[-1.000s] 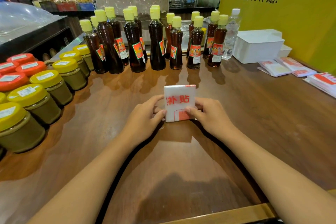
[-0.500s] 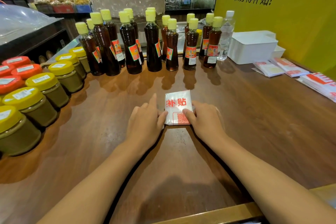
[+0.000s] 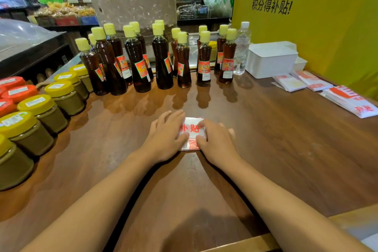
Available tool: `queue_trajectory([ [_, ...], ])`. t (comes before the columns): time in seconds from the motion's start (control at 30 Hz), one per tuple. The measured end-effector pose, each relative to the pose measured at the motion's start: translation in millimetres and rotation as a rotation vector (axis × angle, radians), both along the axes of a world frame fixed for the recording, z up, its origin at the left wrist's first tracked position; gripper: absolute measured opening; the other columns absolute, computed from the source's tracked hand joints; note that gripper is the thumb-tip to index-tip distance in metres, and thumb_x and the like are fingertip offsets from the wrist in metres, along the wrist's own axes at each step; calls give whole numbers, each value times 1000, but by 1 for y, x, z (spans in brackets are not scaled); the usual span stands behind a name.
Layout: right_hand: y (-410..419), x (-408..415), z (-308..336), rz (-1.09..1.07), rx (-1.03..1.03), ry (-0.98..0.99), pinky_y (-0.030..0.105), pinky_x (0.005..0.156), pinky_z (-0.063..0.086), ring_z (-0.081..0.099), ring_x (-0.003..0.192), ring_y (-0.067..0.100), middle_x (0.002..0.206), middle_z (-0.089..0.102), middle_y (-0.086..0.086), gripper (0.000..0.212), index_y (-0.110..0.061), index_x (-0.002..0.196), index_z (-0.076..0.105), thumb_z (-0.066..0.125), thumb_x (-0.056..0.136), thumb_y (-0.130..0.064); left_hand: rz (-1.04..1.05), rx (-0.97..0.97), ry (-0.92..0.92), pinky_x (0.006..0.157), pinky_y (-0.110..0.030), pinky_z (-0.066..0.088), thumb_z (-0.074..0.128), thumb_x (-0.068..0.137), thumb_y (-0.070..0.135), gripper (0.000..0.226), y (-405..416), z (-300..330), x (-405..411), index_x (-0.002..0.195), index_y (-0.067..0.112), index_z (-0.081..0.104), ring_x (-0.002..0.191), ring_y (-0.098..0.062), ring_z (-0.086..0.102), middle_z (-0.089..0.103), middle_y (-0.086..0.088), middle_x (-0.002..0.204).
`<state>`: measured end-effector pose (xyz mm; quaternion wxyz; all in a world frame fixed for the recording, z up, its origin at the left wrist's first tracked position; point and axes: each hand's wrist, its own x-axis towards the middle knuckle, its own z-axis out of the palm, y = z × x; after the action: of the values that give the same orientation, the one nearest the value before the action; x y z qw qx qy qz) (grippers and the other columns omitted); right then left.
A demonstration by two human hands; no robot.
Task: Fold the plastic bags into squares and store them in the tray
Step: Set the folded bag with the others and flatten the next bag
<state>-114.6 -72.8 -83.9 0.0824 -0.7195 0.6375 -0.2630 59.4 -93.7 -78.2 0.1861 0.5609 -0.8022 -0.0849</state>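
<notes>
On the glossy brown wooden table (image 3: pixel 126 170), bare board runs from the near edge up to the hands. The left hand (image 3: pixel 165 137) lies flat, fingers straight and together, pressing the left side of the small white folded plastic bag with red characters (image 3: pixel 192 130). The right hand (image 3: pixel 216 141) lies palm-down over its right side, fingers loosely extended, pressing too. Only the bag's middle strip and near edge show between them; it lies flat on the board.

Left of the hands, well apart, stand yellow-lidded jars of olive-green paste (image 3: pixel 46 112) and orange-lidded jars (image 3: pixel 19 93). Right of the hands lies open wood, then flat white-and-red plastic bags (image 3: pixel 347 101) near the table's right edge. Beyond the hands, past a clear band of wood, stands a row of dark-brown bottles with yellow caps (image 3: pixel 161 59). Far right of that row sits the white rectangular plastic tray (image 3: pixel 270 61), against the yellow wall (image 3: pixel 337 26).
</notes>
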Motion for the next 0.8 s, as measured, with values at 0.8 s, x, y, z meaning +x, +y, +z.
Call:
queue_trajectory([
  [0.8,-10,-10,10,311,265,358,45,126,-1,-4,155,11,169,-4,-2,61,-18,162,0,17,108,-41,-74,171,-264,123,-36,2,15,107,38,60,-2,-6,-2,162,23,-1,154,-6,-4,-5,8,170],
])
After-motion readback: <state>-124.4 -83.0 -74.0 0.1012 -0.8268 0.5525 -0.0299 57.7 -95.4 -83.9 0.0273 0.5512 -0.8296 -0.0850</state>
